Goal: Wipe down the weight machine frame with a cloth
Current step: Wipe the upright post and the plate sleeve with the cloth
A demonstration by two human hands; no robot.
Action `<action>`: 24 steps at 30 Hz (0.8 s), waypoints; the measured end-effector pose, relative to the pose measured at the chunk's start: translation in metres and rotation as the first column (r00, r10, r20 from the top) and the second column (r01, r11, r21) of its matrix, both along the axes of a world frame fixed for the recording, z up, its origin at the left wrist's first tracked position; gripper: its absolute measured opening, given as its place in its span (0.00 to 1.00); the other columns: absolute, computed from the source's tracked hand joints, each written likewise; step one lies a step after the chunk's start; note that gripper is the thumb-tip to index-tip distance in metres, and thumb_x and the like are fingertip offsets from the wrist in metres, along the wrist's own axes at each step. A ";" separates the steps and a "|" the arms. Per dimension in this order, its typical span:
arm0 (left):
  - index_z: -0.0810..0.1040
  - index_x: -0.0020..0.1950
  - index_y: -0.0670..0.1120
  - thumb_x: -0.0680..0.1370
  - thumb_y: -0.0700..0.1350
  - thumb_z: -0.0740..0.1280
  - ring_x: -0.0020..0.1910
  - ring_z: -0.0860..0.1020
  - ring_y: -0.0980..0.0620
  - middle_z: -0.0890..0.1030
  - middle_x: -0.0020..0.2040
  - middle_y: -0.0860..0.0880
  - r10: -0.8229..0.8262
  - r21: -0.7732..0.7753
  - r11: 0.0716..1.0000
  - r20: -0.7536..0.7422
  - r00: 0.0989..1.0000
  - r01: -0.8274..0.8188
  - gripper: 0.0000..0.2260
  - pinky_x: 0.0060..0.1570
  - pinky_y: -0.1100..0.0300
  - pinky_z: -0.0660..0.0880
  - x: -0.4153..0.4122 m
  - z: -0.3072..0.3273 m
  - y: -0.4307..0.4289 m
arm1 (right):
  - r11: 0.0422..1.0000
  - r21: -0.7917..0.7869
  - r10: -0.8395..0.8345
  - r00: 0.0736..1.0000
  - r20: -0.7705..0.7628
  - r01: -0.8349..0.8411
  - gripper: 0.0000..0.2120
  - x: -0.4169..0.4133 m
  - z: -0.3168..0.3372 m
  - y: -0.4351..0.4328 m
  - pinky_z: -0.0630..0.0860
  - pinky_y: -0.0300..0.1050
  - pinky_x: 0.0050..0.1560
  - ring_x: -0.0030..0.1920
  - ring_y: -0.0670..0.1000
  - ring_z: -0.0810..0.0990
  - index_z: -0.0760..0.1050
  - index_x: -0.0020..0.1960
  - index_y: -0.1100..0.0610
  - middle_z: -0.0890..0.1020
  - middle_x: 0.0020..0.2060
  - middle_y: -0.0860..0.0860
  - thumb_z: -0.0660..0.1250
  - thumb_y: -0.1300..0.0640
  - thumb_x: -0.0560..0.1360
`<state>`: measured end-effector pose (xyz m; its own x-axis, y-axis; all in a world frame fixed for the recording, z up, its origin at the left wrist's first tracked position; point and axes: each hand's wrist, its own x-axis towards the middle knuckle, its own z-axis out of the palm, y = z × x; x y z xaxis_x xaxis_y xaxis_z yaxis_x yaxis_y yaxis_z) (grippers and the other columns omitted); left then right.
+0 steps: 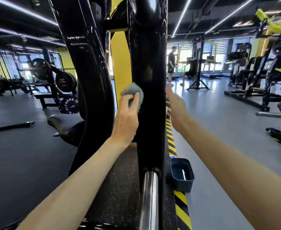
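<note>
The left hand holds the cloth, soft and light, bunched against the frame, a rigid, glossy, probably slick post. The right hand, fingers straight, is at the post's right edge.

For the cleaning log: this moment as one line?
wiping | left hand: grips grey cloth on frame upright | right hand: fingers straight, at upright's right edge | dark bin: on floor

Grey gym floor, ceiling light strips, bright far windows, perhaps treadmills beneath
</note>
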<state>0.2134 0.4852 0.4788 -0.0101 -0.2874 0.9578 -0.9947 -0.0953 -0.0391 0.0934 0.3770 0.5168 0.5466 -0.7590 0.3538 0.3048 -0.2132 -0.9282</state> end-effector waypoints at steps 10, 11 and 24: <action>0.77 0.63 0.42 0.78 0.29 0.59 0.53 0.79 0.51 0.80 0.47 0.55 -0.199 0.025 0.931 -0.800 0.566 0.363 0.18 0.45 0.74 0.73 -0.018 0.014 0.016 | 0.967 -0.251 -0.041 0.999 0.005 0.041 0.18 0.000 0.029 0.003 0.78 0.41 0.56 0.54 0.57 0.81 0.79 0.47 0.61 0.82 0.51 0.63 0.64 0.46 0.78; 0.78 0.60 0.41 0.77 0.30 0.59 0.49 0.80 0.50 0.79 0.43 0.54 -0.215 -0.014 0.934 -0.821 0.528 0.358 0.16 0.43 0.68 0.75 -0.017 0.032 0.013 | 0.973 -0.230 -0.015 1.000 -0.001 0.015 0.14 -0.003 0.030 0.004 0.77 0.32 0.51 0.53 0.51 0.82 0.80 0.49 0.59 0.83 0.51 0.59 0.64 0.48 0.79; 0.57 0.78 0.47 0.78 0.29 0.57 0.62 0.76 0.48 0.75 0.66 0.47 -0.142 0.076 0.946 -0.778 0.612 0.316 0.30 0.61 0.59 0.74 -0.028 -0.003 0.013 | 0.990 -0.144 0.000 1.000 -0.015 -0.002 0.21 -0.005 0.033 0.013 0.76 0.32 0.54 0.55 0.52 0.81 0.78 0.52 0.66 0.79 0.58 0.64 0.65 0.47 0.78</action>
<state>0.1850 0.4983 0.4763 0.5972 -0.5505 0.5834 -0.6672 0.0628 0.7422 0.0885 0.3897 0.5499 0.5534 -0.7001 0.4512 0.2911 -0.3451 -0.8923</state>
